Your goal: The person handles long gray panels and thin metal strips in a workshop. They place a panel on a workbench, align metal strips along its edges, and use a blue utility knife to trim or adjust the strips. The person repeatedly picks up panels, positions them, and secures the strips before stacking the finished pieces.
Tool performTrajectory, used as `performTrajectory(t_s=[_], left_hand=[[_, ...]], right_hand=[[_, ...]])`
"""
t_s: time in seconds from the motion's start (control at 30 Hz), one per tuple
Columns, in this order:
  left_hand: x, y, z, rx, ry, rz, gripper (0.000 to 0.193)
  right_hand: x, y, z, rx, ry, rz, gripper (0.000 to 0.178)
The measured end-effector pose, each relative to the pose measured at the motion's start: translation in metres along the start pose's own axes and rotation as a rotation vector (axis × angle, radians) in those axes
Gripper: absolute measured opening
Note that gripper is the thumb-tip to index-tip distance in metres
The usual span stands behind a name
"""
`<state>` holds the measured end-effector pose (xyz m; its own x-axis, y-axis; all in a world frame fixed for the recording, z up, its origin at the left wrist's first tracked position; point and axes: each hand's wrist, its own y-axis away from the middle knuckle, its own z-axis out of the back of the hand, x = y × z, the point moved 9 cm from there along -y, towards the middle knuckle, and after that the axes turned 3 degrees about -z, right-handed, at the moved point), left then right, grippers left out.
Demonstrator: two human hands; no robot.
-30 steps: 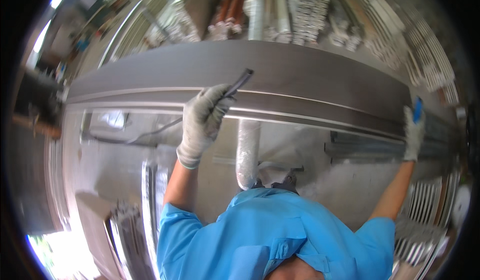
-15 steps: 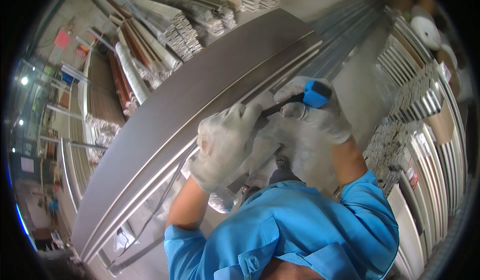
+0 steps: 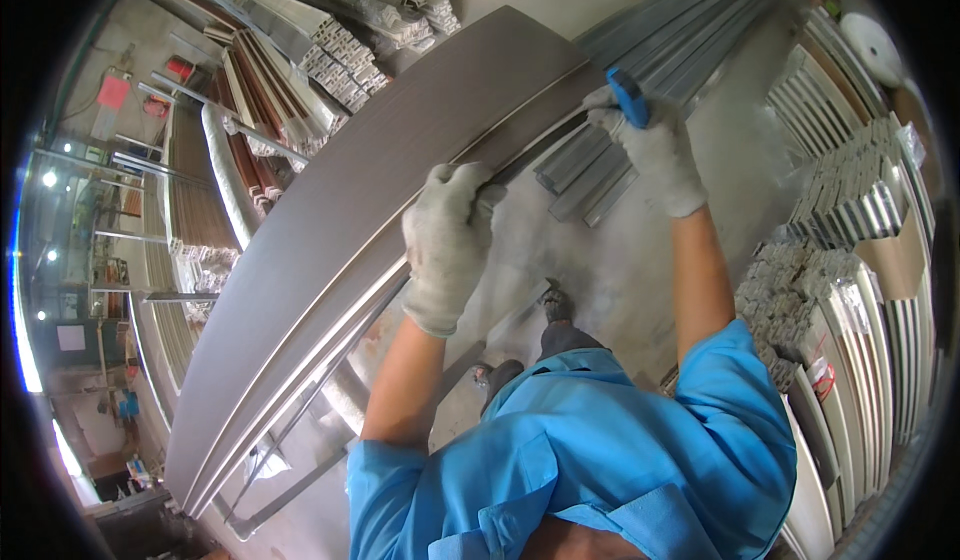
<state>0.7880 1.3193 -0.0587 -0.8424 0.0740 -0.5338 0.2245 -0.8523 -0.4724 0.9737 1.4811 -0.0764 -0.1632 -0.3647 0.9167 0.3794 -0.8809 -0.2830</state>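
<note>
Both my hands wear pale knitted work gloves. My left hand [image 3: 450, 245] is closed in a pinch at the edge of a long brown-grey panel [image 3: 370, 170], on the end of a dark narrow tape [image 3: 540, 148]. The tape runs up and right along the panel's edge towards my right hand [image 3: 660, 160]. That hand is wrapped round a blue and black tape measure [image 3: 629, 98], held near the panel's far right end. Fingers partly hide both ends of the tape.
Grey metal profiles [image 3: 590, 165] lie beyond my right hand. Stacked boards and strips [image 3: 840, 200] stand along the right side. On the left, racks hold long profiles [image 3: 330, 55]. A metal support frame [image 3: 290, 505] is under the panel, above the concrete floor.
My right hand has moved up and away with the tape measure, and the gap between my hands has widened. My left hand stays by the panel's edge, slightly shifted.
</note>
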Motion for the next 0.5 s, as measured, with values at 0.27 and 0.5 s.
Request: performTrajectory(t_s=[0.27,0.5], left_hand=[[-0.028,-0.062,-0.064,-0.012,-0.189,-0.138,0.020],[0.010,-0.083,-0.119,0.133,-0.661,-0.121,0.009]], right_hand=[[-0.089,-0.064,0.065,-0.202,-0.060,-0.162,0.010],[-0.136,-0.095,0.038,-0.066,0.002,-0.122,0.016]])
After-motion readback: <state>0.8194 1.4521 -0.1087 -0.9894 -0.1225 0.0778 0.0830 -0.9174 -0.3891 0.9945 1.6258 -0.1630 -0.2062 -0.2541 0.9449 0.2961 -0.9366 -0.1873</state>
